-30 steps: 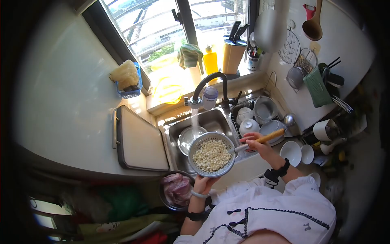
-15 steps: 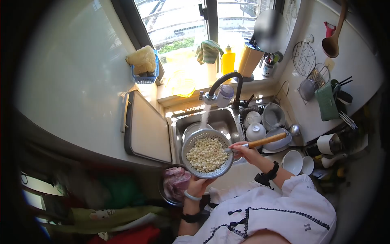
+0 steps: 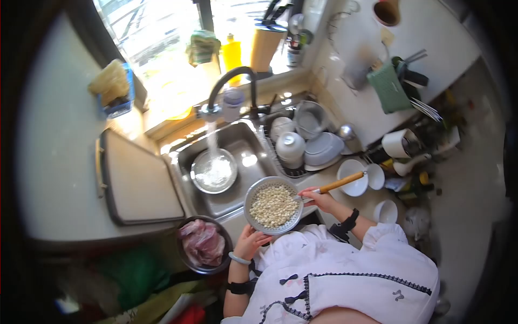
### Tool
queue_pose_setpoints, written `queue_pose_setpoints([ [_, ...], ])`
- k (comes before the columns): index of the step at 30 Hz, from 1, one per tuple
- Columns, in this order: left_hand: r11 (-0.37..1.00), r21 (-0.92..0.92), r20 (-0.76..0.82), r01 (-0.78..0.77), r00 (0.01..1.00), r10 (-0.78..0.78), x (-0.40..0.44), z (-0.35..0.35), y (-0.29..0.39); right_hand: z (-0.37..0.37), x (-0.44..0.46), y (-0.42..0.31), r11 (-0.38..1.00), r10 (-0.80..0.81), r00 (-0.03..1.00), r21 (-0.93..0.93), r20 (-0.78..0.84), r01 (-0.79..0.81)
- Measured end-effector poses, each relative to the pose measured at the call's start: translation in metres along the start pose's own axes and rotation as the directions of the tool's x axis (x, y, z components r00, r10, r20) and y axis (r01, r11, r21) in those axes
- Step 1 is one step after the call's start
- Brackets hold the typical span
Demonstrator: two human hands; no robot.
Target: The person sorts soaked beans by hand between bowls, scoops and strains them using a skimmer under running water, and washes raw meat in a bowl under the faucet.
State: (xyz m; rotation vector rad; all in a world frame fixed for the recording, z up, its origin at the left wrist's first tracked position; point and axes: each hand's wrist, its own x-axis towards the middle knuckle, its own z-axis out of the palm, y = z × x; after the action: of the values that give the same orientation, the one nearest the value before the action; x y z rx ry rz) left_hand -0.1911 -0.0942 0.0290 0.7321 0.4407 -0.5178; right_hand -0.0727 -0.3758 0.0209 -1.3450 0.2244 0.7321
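Note:
A perforated metal colander (image 3: pixel 249 215) with a wooden handle (image 3: pixel 343 182) is in front of my body, by the near edge of the sink. Many small pale kernels (image 3: pixel 273 206) fill its bottom. My right hand (image 3: pixel 319 200) is closed around the base of the handle, beside the rim. Under the near-left rim, my left hand (image 3: pixel 249 243) supports the colander, its fingers partly hidden. In the sink (image 3: pixel 244 202), water runs from the black faucet (image 3: pixel 231 74) into a round metal bowl (image 3: pixel 232 182).
A dark bowl (image 3: pixel 229 233) of raw meat (image 3: pixel 202 244) stands left of my left hand. A cutting board (image 3: pixel 141 181) leans left of the sink. White bowls and dishes (image 3: pixel 324 148) fill the rack at right. A knife block (image 3: pixel 266 47) stands on the sill.
The colander has moved from over the sink toward my body, uncovering the metal bowl under the stream. Both hands moved with it. The view has shifted to the right.

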Motion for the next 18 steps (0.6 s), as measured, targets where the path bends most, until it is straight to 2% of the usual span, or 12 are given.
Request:
queue_pose_setpoints([
  [4,0.987,0.101,0.035,0.125,0.991,-0.129,0.027,-0.001,-0.021,-0.028,-0.027,0.026,1.0,-0.024,0.994,0.006,-0.102,0.024],
  [7,0.963,0.198,0.053,0.18,0.979,-0.194,0.044,0.009,-0.025,-0.05,-0.044,0.043,0.995,-0.039,0.98,0.078,-0.193,0.055],
  [10,0.976,0.126,0.106,0.176,0.976,-0.189,0.061,0.019,-0.023,-0.078,-0.052,0.064,0.983,-0.029,0.952,0.162,-0.304,0.082],
  [13,0.964,0.214,0.073,0.16,0.981,-0.18,0.063,0.032,-0.011,-0.096,-0.063,0.063,0.969,-0.095,0.91,0.171,-0.404,0.177],
  [18,0.937,0.331,0.031,0.113,0.991,-0.131,0.055,0.033,-0.004,-0.11,-0.059,0.053,0.937,-0.097,0.857,0.245,-0.506,0.25],
])
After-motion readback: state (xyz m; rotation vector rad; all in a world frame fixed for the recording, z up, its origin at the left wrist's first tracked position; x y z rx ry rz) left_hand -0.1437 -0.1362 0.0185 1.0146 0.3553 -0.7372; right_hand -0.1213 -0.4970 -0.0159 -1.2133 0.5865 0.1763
